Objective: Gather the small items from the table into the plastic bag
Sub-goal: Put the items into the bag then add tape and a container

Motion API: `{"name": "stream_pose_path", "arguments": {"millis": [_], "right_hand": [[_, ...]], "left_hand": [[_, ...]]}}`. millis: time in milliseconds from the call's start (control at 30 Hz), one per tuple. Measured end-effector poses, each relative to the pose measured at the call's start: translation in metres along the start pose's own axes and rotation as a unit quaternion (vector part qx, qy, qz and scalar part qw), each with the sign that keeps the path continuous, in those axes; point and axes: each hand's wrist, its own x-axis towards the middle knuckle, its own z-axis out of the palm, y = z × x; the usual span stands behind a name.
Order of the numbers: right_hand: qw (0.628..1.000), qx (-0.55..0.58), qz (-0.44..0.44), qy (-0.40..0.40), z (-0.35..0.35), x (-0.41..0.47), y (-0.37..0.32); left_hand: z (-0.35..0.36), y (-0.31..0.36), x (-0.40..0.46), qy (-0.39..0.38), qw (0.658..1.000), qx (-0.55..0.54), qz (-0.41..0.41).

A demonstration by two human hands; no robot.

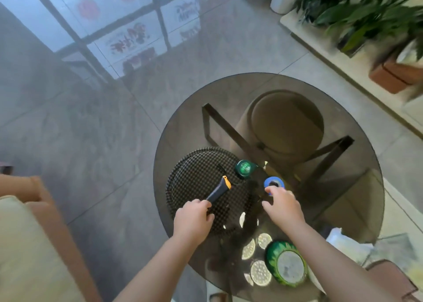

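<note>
On the round smoked-glass table (338,187) lies a black woven mat (196,175). My left hand (192,219) grips the lower end of a black tool with an orange tip (220,188), which slants up over the mat. My right hand (282,206) reaches with spread, bent fingers over a blue tape roll (273,182); its fingertips touch the roll's near edge. A green round item (245,167) sits just beyond, at the mat's right edge. A crumpled plastic bag (350,244) shows at the table's near right, partly behind my right forearm.
A green-rimmed glass dish (286,264) and several round glass coasters (259,272) sit near the front edge. A beige stool (286,123) shows through the glass. Potted plants (366,15) line the right; a sofa arm (34,233) is at left.
</note>
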Motion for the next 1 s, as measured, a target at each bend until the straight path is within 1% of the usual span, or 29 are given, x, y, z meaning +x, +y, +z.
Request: {"name": "stream_pose_path", "arguments": {"millis": [100, 233, 400, 533, 600, 700, 800, 900, 933, 1000], "right_hand": [[0.999, 0.012, 0.031, 0.007, 0.0, 0.015, 0.025], [0.998, 0.02, 0.053, -0.01, 0.008, 0.037, 0.033], [0.998, -0.037, 0.037, -0.015, 0.022, 0.06, 0.028], [0.997, -0.063, 0.048, -0.017, 0.038, 0.063, 0.028], [0.996, -0.076, 0.055, -0.005, 0.047, 0.061, 0.027], [0.993, -0.095, 0.062, 0.036, 0.056, 0.06, 0.024], [0.993, -0.077, 0.082, 0.026, 0.058, 0.068, 0.021], [0.994, -0.058, 0.092, 0.026, 0.059, 0.066, 0.018], [0.994, -0.054, 0.091, 0.028, 0.061, 0.062, 0.015], [0.996, -0.05, 0.08, 0.007, 0.068, 0.051, 0.004]], "left_hand": [[0.012, 0.014, 0.013, -0.01, 1.0, 0.011, 0.0], [0.024, 0.022, 0.031, -0.024, 0.999, 0.035, -0.026], [0.034, 0.031, 0.058, -0.033, 0.996, 0.06, -0.058], [0.044, 0.035, 0.076, -0.026, 0.995, 0.069, -0.069], [0.049, 0.034, 0.082, -0.027, 0.994, 0.076, -0.074], [0.06, 0.027, 0.088, -0.023, 0.993, 0.086, -0.073], [0.063, 0.017, 0.095, -0.002, 0.994, 0.092, -0.055], [0.061, 0.008, 0.096, -0.003, 0.996, 0.083, -0.035], [0.06, 0.006, 0.094, -0.009, 0.997, 0.073, -0.036], [0.058, 0.0, 0.091, -0.022, 0.998, 0.041, -0.052]]}}
